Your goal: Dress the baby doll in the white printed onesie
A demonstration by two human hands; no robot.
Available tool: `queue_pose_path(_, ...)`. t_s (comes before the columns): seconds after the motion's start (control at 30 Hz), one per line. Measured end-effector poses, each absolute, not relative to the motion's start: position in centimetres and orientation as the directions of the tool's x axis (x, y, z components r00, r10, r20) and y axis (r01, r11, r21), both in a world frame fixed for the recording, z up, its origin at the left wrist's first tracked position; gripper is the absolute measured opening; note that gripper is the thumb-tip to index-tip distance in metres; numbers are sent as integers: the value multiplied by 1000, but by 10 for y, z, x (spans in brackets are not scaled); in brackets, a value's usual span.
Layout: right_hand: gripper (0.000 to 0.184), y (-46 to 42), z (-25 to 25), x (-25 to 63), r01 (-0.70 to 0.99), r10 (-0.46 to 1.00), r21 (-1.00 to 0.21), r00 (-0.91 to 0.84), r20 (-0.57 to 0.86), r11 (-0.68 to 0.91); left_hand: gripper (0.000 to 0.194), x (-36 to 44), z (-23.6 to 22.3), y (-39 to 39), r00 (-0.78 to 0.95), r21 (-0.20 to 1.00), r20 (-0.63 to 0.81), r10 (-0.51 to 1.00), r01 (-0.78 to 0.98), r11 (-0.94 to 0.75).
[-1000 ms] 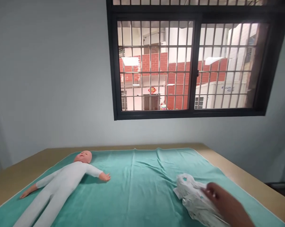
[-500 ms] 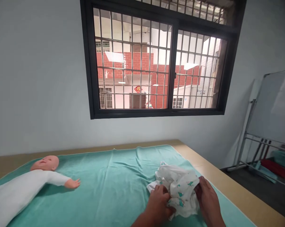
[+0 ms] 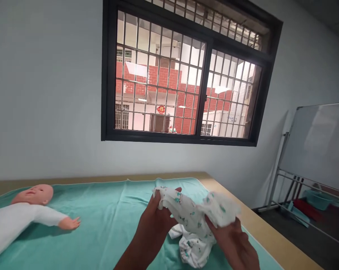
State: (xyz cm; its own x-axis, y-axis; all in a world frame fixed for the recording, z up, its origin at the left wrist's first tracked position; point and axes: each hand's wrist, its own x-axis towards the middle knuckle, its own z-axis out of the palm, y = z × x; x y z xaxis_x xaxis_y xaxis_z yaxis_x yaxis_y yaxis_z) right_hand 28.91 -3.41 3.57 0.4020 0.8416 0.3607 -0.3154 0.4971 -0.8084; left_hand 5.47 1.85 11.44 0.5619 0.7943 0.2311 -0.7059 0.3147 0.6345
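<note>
I have both hands raised over the near right part of the green sheet (image 3: 102, 225), each closed on the white printed cloth (image 3: 186, 212). My left hand (image 3: 158, 213) pinches one end of it, the fingers clamped on the fabric near its upper left corner; one fingertip shows just above the cloth's top edge. My right hand (image 3: 232, 240) grips the other end from below, thumb against the fabric and the other fingers curled — the cloth is blurred there, so I cannot tell exactly how each finger sits. The cloth hangs slack between my hands, its small green marks showing. Beneath it a crumpled bunch (image 3: 196, 249) of the same patterned fabric lies on the sheet; I cannot tell whether the two are one piece. Off to the left a doll (image 3: 23, 213) in white lies on its back on the sheet, well apart from my hands, one arm stretched towards them. The sheet covers most of the bench (image 3: 214, 183). Beyond stands a wall with a barred window (image 3: 172, 80), and at the right a whiteboard (image 3: 318, 146) — on a metal stand (image 3: 274, 183) with a blue basin (image 3: 318, 200) low behind it.
</note>
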Motion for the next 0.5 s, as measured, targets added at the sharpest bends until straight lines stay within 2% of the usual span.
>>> queue_pose_path(0.07,68,-28,67,269,-213,802,-778,262,537,591,46,45,130,7,567,626,295,769,-723,293)
queue_pose_path(0.13,89,-25,100,245,-130,788,-780,171,591,613,48,32,144,-4,545,613,347,763,-748,255)
queue_pose_path(0.2,120,-27,127,214,62,828,-827,19,561,559,50,14,157,-13,478,566,442,759,-805,178)
queue_pose_path(0.27,134,-32,143,175,285,861,-813,-116,496,507,49,-8,168,-20,353,479,558,751,-876,56)
queue_pose_path(0.33,119,-33,148,133,412,877,-776,-158,455,477,44,-30,175,-22,218,392,637,740,-918,-67)
queue_pose_path(0.43,56,-18,137,79,514,892,-734,-169,419,443,37,-58,180,-20,82,339,674,734,-917,-209)
queue_pose_path(0.5,25,3,123,55,534,889,-713,-218,403,455,37,-71,182,-17,9,324,683,730,-900,-291)
